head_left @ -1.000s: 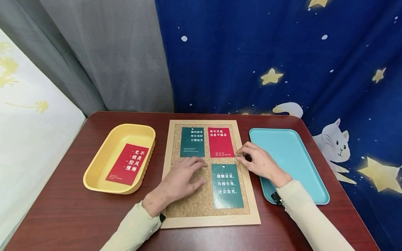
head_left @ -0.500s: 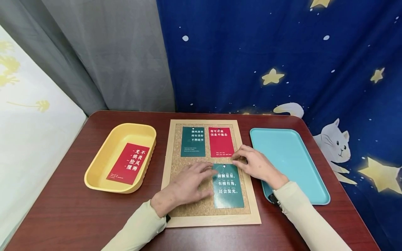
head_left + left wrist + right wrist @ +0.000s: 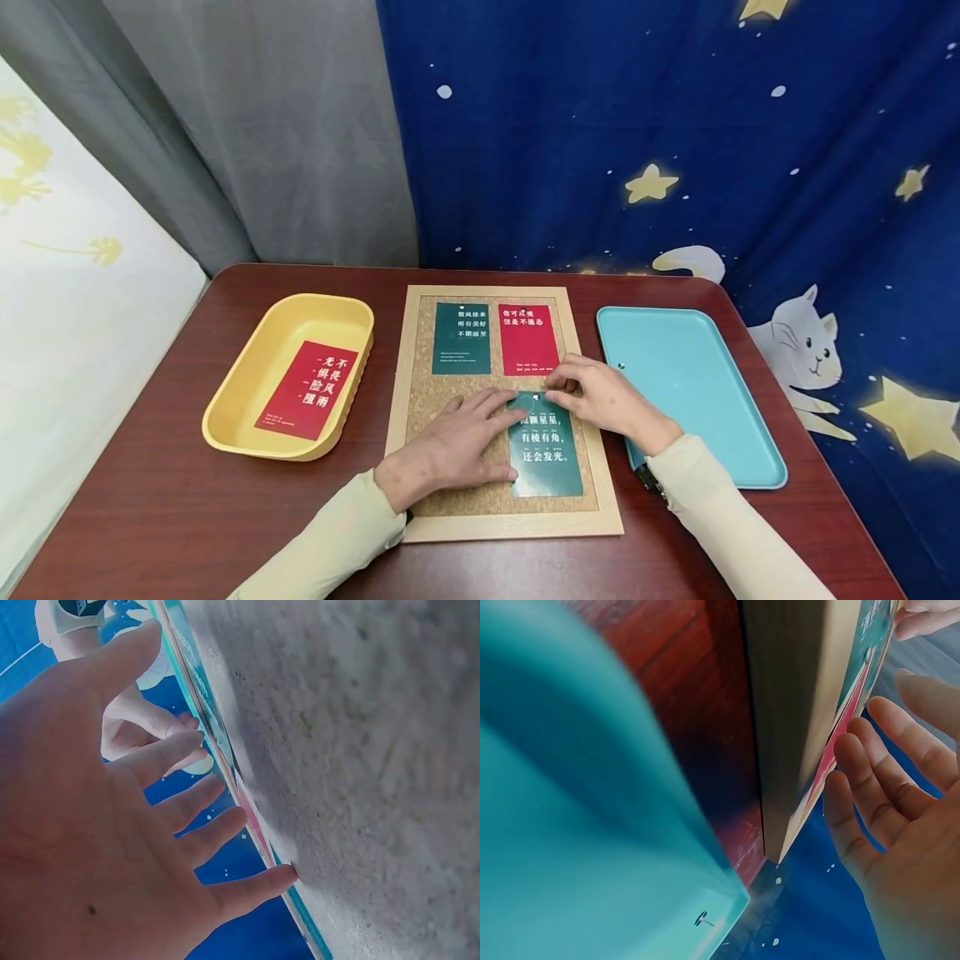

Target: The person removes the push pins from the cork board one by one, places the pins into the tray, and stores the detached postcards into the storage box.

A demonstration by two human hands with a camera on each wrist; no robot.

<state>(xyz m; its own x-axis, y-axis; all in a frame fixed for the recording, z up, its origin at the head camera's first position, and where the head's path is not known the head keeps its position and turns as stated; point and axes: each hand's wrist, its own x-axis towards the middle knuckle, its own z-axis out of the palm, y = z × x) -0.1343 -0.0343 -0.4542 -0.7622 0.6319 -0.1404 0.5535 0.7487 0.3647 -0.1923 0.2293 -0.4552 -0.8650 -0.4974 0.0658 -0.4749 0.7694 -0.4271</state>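
A framed corkboard (image 3: 450, 400) lies on the table. My left hand (image 3: 461, 442) is spread over its middle, with fingertips at the left edge of the lower green card (image 3: 546, 467). In the left wrist view the fingers of the left hand (image 3: 97, 810) are apart. A pushpin (image 3: 536, 397) stands at the top of that card. Beside the pin, at the card's upper right corner, are the fingertips of my right hand (image 3: 603, 396). The right wrist view has the fingers of the right hand (image 3: 907, 802) loosely bent, with nothing seen between them.
Another green card (image 3: 461, 340) and a red card (image 3: 528, 342) are pinned along the board's top. To the left, a yellow basket (image 3: 225, 400) holds a red card (image 3: 306, 390). On the right, a blue tray (image 3: 705, 400) has a pushpin (image 3: 622, 366) near its left edge.
My left hand has moved right to the lower green card. The right hand has shifted left and slightly down to its upper corner, uncovering the pushpin in the tray.
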